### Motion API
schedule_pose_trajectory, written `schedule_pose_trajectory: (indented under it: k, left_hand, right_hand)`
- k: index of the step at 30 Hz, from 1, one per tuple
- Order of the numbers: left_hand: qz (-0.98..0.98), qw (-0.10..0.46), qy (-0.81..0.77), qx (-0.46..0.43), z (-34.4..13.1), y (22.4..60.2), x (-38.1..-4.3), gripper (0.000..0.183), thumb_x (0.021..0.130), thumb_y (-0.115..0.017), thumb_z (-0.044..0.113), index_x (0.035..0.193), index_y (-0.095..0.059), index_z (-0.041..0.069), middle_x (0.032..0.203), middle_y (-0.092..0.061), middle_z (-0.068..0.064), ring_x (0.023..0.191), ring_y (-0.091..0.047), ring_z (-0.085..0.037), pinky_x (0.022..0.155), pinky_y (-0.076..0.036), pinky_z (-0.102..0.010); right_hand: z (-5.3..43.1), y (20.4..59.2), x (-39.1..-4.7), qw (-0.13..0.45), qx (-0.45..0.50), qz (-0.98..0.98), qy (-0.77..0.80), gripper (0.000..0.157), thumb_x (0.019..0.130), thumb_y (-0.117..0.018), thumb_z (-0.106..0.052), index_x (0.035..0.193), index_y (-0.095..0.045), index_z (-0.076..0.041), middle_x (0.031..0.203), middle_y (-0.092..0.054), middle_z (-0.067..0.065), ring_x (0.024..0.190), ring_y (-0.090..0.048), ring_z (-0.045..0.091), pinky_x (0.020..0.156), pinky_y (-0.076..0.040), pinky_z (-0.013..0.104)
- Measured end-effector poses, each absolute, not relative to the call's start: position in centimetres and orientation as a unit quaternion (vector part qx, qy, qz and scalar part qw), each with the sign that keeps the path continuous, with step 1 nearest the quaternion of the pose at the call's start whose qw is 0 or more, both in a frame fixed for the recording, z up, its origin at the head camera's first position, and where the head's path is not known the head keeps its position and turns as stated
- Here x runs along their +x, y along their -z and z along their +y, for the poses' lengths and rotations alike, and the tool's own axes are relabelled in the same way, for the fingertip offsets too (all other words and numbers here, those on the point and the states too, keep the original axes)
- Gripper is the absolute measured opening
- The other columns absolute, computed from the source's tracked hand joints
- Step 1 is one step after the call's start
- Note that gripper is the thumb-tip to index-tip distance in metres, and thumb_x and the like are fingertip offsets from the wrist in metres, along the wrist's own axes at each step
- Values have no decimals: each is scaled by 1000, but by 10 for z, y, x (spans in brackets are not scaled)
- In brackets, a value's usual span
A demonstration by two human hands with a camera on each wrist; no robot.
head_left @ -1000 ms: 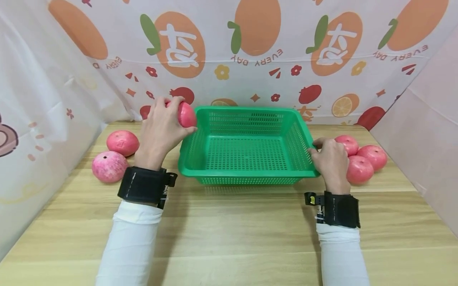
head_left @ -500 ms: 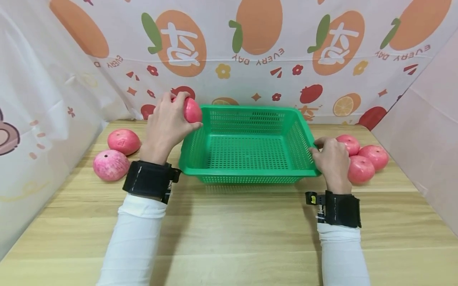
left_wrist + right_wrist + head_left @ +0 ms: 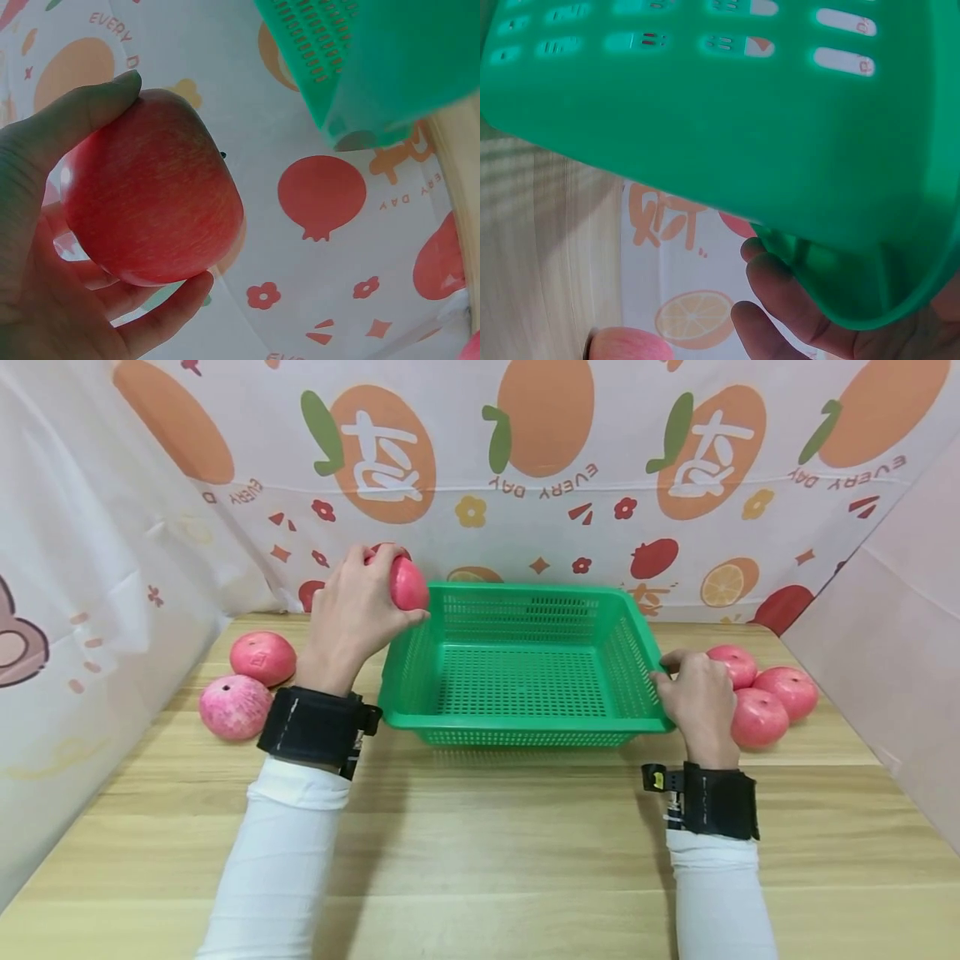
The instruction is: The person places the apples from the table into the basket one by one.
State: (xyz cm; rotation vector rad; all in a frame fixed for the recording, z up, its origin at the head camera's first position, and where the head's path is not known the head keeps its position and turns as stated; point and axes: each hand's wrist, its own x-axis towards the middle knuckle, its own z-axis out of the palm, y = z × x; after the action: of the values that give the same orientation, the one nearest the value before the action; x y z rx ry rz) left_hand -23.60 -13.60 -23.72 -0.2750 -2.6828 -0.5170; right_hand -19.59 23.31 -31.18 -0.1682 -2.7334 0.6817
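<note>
My left hand (image 3: 351, 610) grips a red apple (image 3: 408, 585), holding it up beside the far left corner of a green plastic basket (image 3: 525, 723). In the left wrist view the thumb and fingers wrap this apple (image 3: 157, 191), its small dark stem facing the basket side. The basket stands on the table with nothing in it. On its right rim, my right hand (image 3: 699, 703) keeps hold; seen from the right wrist, the fingers (image 3: 780, 289) curl under the rim.
Two apples, a red one (image 3: 262, 658) and a paler streaked one (image 3: 235, 707), lie left of the basket. Three more apples (image 3: 759, 718) sit together just right of my right hand. A fruit-printed cloth (image 3: 480, 468) hangs behind the wooden table (image 3: 495, 852).
My left hand has moved right and slightly upward with the apple, closer to the basket. The right hand stays on the rim, and the basket has not visibly moved.
</note>
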Motion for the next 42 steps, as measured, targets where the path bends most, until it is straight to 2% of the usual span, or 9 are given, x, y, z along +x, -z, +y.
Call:
schedule_pose_trajectory:
  k: [6, 15, 35, 42]
  left_hand:
    - [-956, 208, 174, -109, -132, 232, -239, 72, 82, -84, 29, 141, -51, 3, 129, -51, -28, 110, -56, -47, 86, -52, -64]
    - [-957, 191, 180, -127, -122, 233, -246, 73, 83, -83, 30, 142, -50, 3, 130, -50, -27, 112, -55, -47, 89, -52, -63]
    - [-955, 137, 219, -149, -104, 233, -270, 79, 83, -84, 27, 147, -45, 2, 135, -46, -26, 122, -48, -42, 94, -52, -59]
    - [-952, 139, 231, -146, -99, 235, -275, 77, 83, -84, 26, 145, -45, 3, 134, -46, -25, 123, -47, -41, 94, -52, -57]
  right_hand:
    - [233, 313, -196, 163, -54, -955, -240, 31, 97, -65, -13, 119, -69, 9, 110, -69, 27, 91, -62, 44, 67, -52, 55]
    - [233, 312, -196, 170, -53, -953, -243, 29, 96, -66, -11, 117, -69, 10, 110, -70, 27, 98, -62, 46, 72, -51, 57]
    - [234, 313, -197, 158, -62, -955, -244, 31, 97, -63, -13, 120, -68, 9, 111, -69, 26, 93, -62, 44, 71, -51, 56]
    - [234, 312, -197, 165, -57, -953, -247, 31, 97, -65, -12, 119, -68, 10, 110, -70, 27, 94, -63, 44, 71, -51, 55]
